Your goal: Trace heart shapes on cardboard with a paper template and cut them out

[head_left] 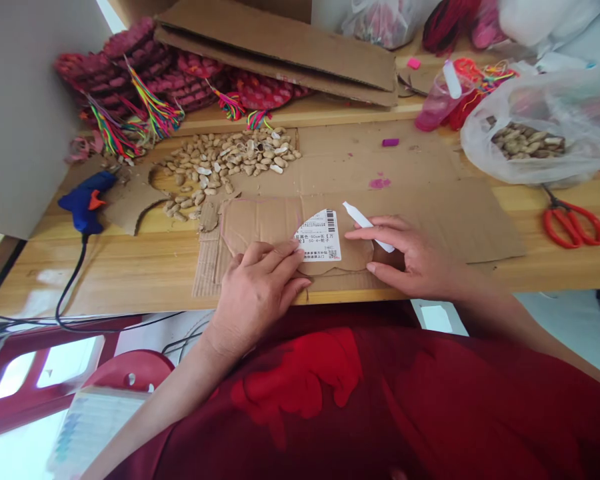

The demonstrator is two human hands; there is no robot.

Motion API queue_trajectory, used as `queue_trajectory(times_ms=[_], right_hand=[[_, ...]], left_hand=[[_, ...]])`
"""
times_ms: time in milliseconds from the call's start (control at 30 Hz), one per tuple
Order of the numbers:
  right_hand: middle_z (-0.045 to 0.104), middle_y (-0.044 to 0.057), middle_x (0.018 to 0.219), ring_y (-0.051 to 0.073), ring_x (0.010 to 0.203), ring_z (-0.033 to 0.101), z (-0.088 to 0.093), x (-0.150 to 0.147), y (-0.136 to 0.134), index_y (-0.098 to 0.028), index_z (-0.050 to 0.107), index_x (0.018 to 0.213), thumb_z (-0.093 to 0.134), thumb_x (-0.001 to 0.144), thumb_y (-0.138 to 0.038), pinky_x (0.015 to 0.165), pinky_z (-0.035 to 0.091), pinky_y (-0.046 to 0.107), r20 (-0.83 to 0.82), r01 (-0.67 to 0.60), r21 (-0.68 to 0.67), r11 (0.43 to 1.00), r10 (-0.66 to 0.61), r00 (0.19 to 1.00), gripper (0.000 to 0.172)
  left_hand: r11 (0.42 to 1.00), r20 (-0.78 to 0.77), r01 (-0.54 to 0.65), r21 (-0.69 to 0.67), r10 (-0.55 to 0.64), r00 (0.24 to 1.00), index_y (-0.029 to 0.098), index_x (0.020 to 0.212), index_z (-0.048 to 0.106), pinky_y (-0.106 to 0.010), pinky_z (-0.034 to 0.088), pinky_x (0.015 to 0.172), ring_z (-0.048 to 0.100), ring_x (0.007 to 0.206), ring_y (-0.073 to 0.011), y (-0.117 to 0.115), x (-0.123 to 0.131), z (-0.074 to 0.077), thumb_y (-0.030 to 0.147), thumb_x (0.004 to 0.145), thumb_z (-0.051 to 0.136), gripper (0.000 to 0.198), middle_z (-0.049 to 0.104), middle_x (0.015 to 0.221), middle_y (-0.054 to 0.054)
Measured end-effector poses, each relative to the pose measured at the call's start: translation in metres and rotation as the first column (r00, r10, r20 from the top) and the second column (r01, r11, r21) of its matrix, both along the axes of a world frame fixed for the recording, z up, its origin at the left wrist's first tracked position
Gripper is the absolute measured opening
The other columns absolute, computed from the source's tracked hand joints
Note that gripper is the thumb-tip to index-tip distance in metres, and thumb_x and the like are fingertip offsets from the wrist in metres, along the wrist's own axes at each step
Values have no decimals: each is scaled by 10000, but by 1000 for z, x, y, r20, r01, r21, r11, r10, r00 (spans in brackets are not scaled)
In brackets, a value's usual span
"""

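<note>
My left hand (260, 283) lies flat on brown cardboard, its fingertips at the edge of a printed white label (325, 243). The label is on a cut cardboard piece (356, 252) with a curved, wavy edge. This piece rests on a larger cardboard sheet (260, 220) bearing a faint pinkish outline. In my right hand (410, 257), a slim white marker (356, 214) is tucked between the fingers, its narrow end pointing up and left. The thumb and fingers of that hand are spread near the cut piece's right end. A purple cap (390, 142) lies farther back.
Peanuts (230, 157) are heaped behind the cardboard. On the left are a blue glue gun (87, 200) and its cord; on the right, red-handled scissors (573, 223) and a plastic bag (485, 147) of peanuts. Folded cardboard (290, 47) and red woven pieces (115, 73) lie at the back.
</note>
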State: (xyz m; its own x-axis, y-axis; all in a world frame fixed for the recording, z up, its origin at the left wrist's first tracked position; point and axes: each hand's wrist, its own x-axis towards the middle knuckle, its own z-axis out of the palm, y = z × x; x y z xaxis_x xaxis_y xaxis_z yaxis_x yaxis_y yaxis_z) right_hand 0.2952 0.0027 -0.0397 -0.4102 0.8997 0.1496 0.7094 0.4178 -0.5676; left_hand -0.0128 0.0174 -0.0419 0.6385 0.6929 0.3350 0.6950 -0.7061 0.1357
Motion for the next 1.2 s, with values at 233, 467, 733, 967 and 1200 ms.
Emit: queue_trajectory(times_ms=[233, 467, 733, 967, 1200], right_hand=[[579, 122, 1398, 323, 1344, 562, -2, 1, 0, -293, 625, 1432, 635, 892, -268, 1123, 480, 556, 5, 8, -7, 1000, -8, 1000, 541], [595, 132, 1394, 359, 1325, 581, -2, -2, -1, -303, 649, 1411, 716, 863, -378, 1099, 500, 582, 38, 35, 22, 999, -35, 999, 557], [643, 123, 1350, 340, 1264, 623, -6, -3, -2, -301, 688, 1369, 737, 879, -419, 1066, 528, 549, 45, 56, 84, 995, -60, 997, 506], [661, 135, 1343, 339, 1245, 631, -11, -2, -2, -265, 692, 1365, 764, 868, -420, 1052, 528, 537, 16, 42, 132, 990, -45, 999, 526], [713, 137, 1237, 307, 1150, 676, -19, -6, -5, -230, 743, 1260, 723, 932, -408, 1003, 547, 508, 19, 30, 297, 954, -37, 999, 374]], left_hand=[[998, 5, 2, -67, -2, 1000, 202, 1317, 679, -517, 609, 963, 629, 1152, -298, 0, -1, 3, 340, 962, 714, 382, 713, 1406, -40], [997, 75, -22, -76, 27, 997, 219, 1324, 677, -497, 593, 967, 629, 1150, -296, 1, 1, -2, 365, 956, 721, 398, 734, 1361, -44], [994, 140, -20, -104, 35, 990, 232, 1339, 677, -532, 543, 985, 616, 1189, -315, 0, 8, -5, 336, 944, 726, 411, 691, 1333, -117], [996, 319, 69, -55, -48, 947, 188, 1255, 691, -428, 574, 957, 674, 1105, -235, -1, 16, -11, 223, 983, 671, 275, 726, 1174, -104], [992, 281, 71, -100, -40, 959, 230, 1387, 599, -470, 548, 1045, 641, 1236, -267, 0, 16, -6, 284, 960, 719, 446, 683, 1312, -119]])
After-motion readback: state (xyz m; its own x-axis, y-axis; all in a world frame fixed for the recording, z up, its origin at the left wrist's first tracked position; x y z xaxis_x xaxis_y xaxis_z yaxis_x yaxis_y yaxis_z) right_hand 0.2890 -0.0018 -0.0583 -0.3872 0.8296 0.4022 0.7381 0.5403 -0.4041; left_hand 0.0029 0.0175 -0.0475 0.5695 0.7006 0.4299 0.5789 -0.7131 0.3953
